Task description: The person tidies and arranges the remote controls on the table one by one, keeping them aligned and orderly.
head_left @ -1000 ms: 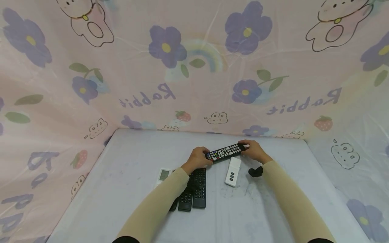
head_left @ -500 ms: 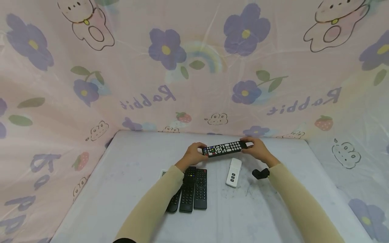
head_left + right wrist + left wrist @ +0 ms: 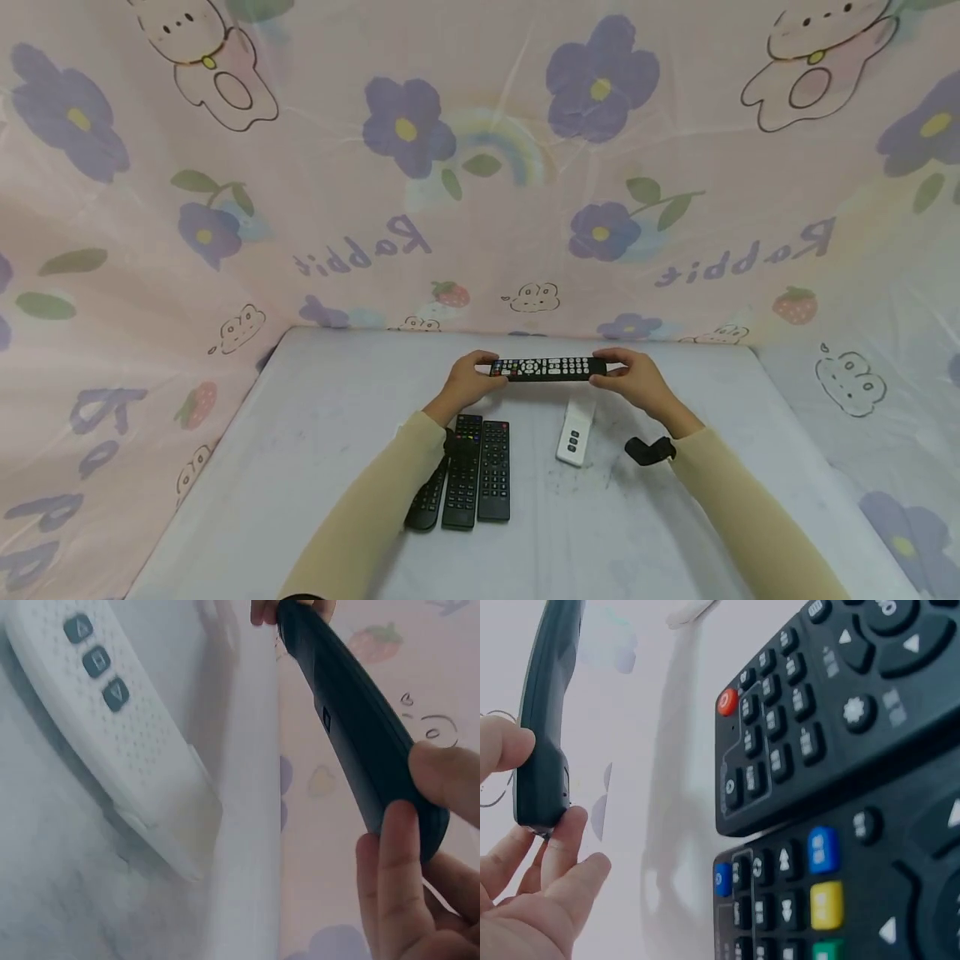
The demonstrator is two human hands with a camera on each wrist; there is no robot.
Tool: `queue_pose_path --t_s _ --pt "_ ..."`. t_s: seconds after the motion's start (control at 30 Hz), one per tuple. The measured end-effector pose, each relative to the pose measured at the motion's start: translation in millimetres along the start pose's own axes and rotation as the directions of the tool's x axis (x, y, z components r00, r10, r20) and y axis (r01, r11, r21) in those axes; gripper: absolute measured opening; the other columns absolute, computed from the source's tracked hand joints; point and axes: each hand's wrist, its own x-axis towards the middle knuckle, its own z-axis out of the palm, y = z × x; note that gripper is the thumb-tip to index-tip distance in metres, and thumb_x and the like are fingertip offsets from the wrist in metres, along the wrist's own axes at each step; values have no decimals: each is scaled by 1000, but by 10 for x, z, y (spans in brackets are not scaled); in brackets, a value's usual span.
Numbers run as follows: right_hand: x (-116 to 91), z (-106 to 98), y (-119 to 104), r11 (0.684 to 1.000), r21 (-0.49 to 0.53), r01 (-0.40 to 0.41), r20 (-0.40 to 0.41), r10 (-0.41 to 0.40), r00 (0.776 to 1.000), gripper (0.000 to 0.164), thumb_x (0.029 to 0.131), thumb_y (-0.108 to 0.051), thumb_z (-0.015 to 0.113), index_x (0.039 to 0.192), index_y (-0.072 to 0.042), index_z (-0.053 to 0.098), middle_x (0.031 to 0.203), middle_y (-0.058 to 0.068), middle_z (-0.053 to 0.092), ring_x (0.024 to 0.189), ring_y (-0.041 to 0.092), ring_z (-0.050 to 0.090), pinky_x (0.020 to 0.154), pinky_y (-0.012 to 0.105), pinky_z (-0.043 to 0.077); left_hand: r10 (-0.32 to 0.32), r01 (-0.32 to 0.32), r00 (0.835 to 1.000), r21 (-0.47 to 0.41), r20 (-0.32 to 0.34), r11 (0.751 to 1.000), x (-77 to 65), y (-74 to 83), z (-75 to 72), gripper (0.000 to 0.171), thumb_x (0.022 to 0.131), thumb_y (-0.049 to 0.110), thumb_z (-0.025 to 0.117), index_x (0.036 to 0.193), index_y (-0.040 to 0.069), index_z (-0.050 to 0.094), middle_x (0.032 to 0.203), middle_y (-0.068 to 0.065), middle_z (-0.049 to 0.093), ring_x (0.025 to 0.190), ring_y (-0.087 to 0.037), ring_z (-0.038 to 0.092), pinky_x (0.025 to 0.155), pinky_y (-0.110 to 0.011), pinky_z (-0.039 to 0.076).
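A black remote control [image 3: 549, 369] with white buttons is held up level above the far part of the table, its keys toward the head camera. My left hand [image 3: 467, 382] pinches its left end between thumb and fingers. At the other end, my right hand [image 3: 632, 380] grips it the same way. The left wrist view shows the held remote [image 3: 547, 712] from its edge, with thumb and fingertips on its lower end. In the right wrist view its dark back [image 3: 352, 712] shows, clear of the table.
Several black remotes, among them one with a red button [image 3: 495, 471] and one beside it [image 3: 463, 483], lie side by side near my left forearm. A white remote [image 3: 574, 433] with grey buttons lies to their right. A patterned curtain [image 3: 480, 208] surrounds the white table [image 3: 337, 400].
The held remote has turned from a slant to level and shifted slightly left, both hands still gripping its ends. My left forearm has moved slightly left, uncovering more of the black remotes.
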Motion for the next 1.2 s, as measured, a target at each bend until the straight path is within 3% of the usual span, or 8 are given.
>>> queue_pose_path --t_s 0.27,0.37,0.5,0.7,1.0,1.2 --pt "-263 132 -129 998 41 -49 -6 50 999 60 81 -30 78 133 -9 55 102 16 70 88 32 68 68 38 52 30 -29 999 -25 18 999 26 -50 -43 56 81 27 75 133 15 56 130 -5 58 105 -20 63 78 -33 54" --pt "-379 191 -173 997 53 -55 4 55 999 60 82 -28 77 133 -7 54 103 19 70 84 24 69 67 39 53 46 -45 999 -40 27 998 23 -57 -58 53 82 23 75 131 14 58 126 -6 62 103 -19 64 76 -31 54" --pt "-549 260 -210 997 50 -64 16 63 998 59 82 -25 77 132 -5 53 121 20 61 84 13 68 68 34 54 58 -56 997 -55 52 997 25 -53 -63 48 83 21 74 128 15 61 119 -7 66 99 -17 66 74 -28 54" --pt "-780 370 -267 999 20 -35 9 34 999 60 80 -22 79 131 -5 53 109 16 66 73 11 66 56 27 49 83 -75 988 -64 127 995 29 -44 -55 44 85 17 73 127 15 62 121 -7 65 99 -17 64 74 -28 52" --pt "-1078 551 -434 999 -42 35 26 -34 999 61 78 -15 78 132 -3 53 125 22 59 66 4 61 53 24 47 141 -132 961 -51 237 990 8 10 -38 43 87 9 69 129 15 61 130 -8 59 99 -17 61 70 -26 49" --pt "-1210 700 -471 1000 0 8 84 -8 996 67 77 -16 79 136 -4 49 122 24 57 60 8 63 53 24 48 169 -171 917 -28 361 985 -6 32 -34 44 89 6 66 132 14 58 134 -9 56 98 -15 62 77 -27 51"
